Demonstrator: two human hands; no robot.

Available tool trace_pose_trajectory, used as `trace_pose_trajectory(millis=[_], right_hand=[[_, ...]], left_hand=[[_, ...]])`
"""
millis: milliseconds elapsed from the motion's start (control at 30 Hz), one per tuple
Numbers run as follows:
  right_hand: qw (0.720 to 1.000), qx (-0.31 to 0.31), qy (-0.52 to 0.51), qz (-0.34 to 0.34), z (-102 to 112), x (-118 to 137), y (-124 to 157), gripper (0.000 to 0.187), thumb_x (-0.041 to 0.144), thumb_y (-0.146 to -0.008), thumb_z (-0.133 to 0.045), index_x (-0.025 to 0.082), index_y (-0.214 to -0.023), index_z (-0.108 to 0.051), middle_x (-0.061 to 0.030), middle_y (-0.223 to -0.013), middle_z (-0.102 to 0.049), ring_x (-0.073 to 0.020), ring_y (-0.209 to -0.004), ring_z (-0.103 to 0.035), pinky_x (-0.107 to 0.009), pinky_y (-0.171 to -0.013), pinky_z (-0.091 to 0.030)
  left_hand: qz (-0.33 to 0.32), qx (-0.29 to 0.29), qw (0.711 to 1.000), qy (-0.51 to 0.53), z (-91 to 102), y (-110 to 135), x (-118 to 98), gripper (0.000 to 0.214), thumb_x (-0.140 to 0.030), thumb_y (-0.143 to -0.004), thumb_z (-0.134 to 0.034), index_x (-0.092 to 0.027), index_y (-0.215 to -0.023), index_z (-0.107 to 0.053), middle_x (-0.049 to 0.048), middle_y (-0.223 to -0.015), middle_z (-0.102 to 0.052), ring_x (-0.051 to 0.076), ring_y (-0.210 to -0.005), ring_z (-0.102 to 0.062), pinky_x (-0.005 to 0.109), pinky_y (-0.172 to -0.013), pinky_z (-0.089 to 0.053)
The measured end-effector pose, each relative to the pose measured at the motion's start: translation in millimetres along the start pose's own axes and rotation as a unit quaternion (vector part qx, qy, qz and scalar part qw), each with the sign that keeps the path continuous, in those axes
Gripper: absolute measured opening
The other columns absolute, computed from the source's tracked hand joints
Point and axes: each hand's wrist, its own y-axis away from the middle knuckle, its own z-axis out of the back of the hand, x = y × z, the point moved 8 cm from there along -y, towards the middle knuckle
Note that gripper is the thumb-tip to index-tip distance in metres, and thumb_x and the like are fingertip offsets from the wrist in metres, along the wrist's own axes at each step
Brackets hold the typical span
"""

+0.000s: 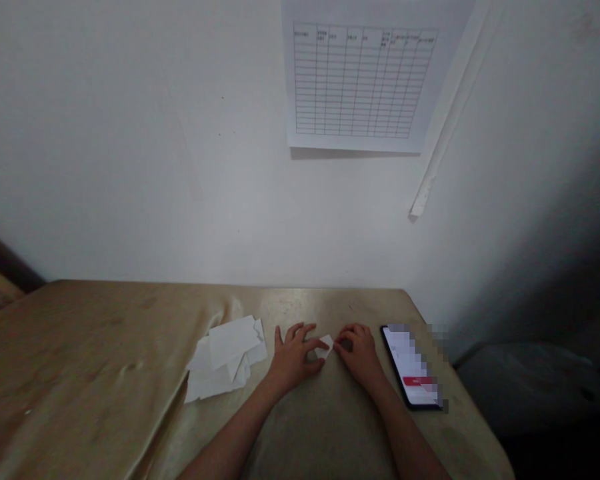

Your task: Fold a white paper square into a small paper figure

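A small folded piece of white paper (324, 349) lies on the brown tabletop between my two hands. My left hand (294, 355) holds its left side with thumb and index finger, while the other fingers are spread apart. At the paper's right corner, my right hand (358, 351) pinches with thumb and index finger, its remaining fingers curled. Left of my left hand is a loose, overlapping pile of torn white paper sheets (230, 353).
A phone (405, 367) with a lit screen lies to the right of my right hand, near the table's right edge. The table cover (110, 360) has raised creases on the left. A printed grid sheet (363, 87) hangs on the white wall behind.
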Motion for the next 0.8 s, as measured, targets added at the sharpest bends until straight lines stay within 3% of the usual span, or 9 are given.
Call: trace_pose_trajectory(millis=[400, 800], right_hand=[[0.998, -0.005, 0.051, -0.033, 4.7, 4.4, 4.0, 0.017, 0.043, -0.076, -0.075, 0.028, -0.084, -0.073, -0.0056, -0.11, -0.065, -0.0269, -0.112, -0.052, -0.038, -0.098, -0.036], [0.995, -0.002, 0.061, -0.073, 1.9, -3.4, -1.8, 0.01, 0.034, -0.083, -0.067, 0.028, -0.081, -0.074, -0.0039, -0.11, -0.066, -0.0253, -0.114, -0.051, -0.04, -0.097, -0.032]], left_hand=[[0.003, -0.003, 1.0, -0.003, 1.4, 0.1, -0.5, 0.038, -0.046, -0.08, -0.071, -0.055, -0.116, -0.064, -0.0073, -0.151, -0.046, 0.032, -0.143, -0.031, 0.075, -0.112, 0.001], [0.016, 0.02, 1.0, 0.012, 2.0, -0.8, 0.3, 0.04, -0.044, -0.079, -0.072, -0.053, -0.117, -0.065, -0.007, -0.153, -0.044, 0.032, -0.145, -0.029, 0.073, -0.114, 0.003]])
